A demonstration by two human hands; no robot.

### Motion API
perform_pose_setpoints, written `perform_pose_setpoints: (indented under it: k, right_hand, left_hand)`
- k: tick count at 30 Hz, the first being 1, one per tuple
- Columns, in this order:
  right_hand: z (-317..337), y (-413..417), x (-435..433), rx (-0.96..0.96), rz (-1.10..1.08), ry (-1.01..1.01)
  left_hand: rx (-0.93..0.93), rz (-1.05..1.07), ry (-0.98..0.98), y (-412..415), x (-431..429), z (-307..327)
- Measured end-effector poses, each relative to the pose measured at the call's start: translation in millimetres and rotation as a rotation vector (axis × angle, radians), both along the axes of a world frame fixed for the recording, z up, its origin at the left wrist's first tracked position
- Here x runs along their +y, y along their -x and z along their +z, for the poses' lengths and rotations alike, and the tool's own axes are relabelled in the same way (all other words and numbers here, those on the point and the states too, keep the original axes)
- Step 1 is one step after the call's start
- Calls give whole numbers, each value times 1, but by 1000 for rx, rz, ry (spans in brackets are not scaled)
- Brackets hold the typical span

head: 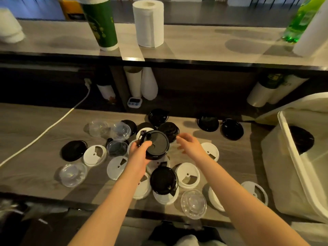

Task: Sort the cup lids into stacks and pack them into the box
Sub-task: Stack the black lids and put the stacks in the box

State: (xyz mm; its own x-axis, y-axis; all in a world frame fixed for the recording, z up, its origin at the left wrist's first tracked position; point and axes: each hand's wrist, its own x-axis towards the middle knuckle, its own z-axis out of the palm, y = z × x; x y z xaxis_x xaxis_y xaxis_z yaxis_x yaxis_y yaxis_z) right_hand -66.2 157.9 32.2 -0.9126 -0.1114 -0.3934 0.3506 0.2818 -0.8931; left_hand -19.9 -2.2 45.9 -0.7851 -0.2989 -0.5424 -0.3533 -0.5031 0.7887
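Note:
Several black, white and clear cup lids lie scattered on the grey wooden counter [26,157]. My left hand [140,151] grips a black lid stack [157,145] by its left rim, lifted above the pile. To the right of that stack hovers my right hand [190,144], fingers loosely spread and holding nothing, near another black lid [169,130]. A black lid [164,180] lies under my left forearm. White lids [189,174] and clear lids [193,204] lie nearer me. The white box [292,167] stands at the right with black lids [301,141] inside.
A white cable [53,125] crosses the counter at the left. Two more black lids [231,129] lie beside the box. A raised shelf behind holds a green cup stack [101,23], a paper towel roll [149,22] and a green bottle [300,20]. Cup sleeves and a small timer [134,102] sit below the shelf.

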Motion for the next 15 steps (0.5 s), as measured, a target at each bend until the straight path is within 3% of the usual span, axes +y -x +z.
perform_pose_setpoints:
  k: [5, 8, 15]
  right_hand:
    - [-22, 47, -2, 36, -35, -311]
    - [-31, 78, -12, 62, 48, -488]
    - [-40, 110, -38, -73, 327, -730]
  left_hand:
    - [-8, 102, -14, 5, -29, -4]
    - [-9, 121, -14, 8, -38, -6]
    - [1, 147, -18, 14, -50, -12]
